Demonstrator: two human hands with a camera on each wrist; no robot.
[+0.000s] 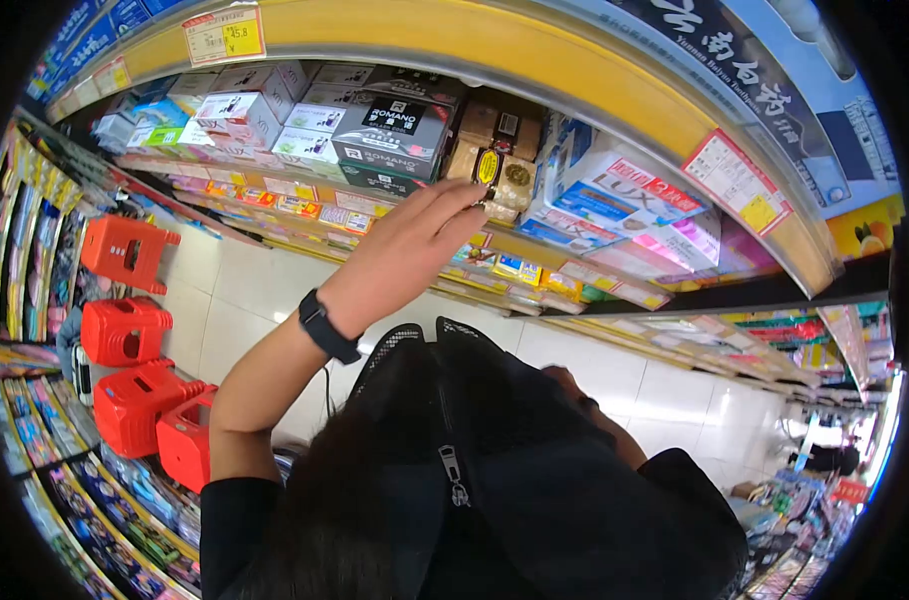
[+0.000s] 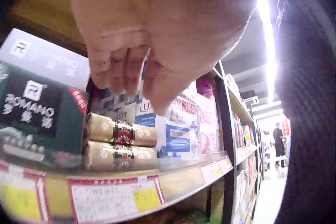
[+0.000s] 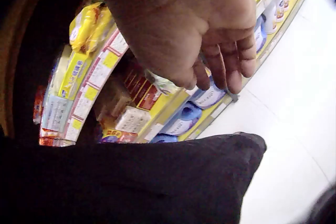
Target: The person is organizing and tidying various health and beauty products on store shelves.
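My left hand (image 1: 411, 250), with a dark watch (image 1: 328, 327) on its wrist, reaches to the shelf. Its fingers lie loosely bent over the front of some gold-wrapped packs (image 1: 492, 165). In the left wrist view two such gold packs (image 2: 122, 130) lie stacked, and the left hand (image 2: 168, 35) hovers above them, holding nothing. Beside them stand dark ROMANO boxes (image 1: 392, 135) on one side and white-and-blue LUX boxes (image 1: 614, 190) on the other. My right hand (image 3: 210, 29) hangs low at my side with relaxed fingers and nothing in them, mostly hidden by my body in the head view.
Price tags (image 2: 118, 198) line the shelf edge. An upper yellow shelf edge (image 1: 394, 28) runs above the soaps. Red plastic stools (image 1: 129, 330) stand on the tiled floor to the left. Lower shelves (image 3: 94, 87) with yellow packs and blue bottles lie near my right hand.
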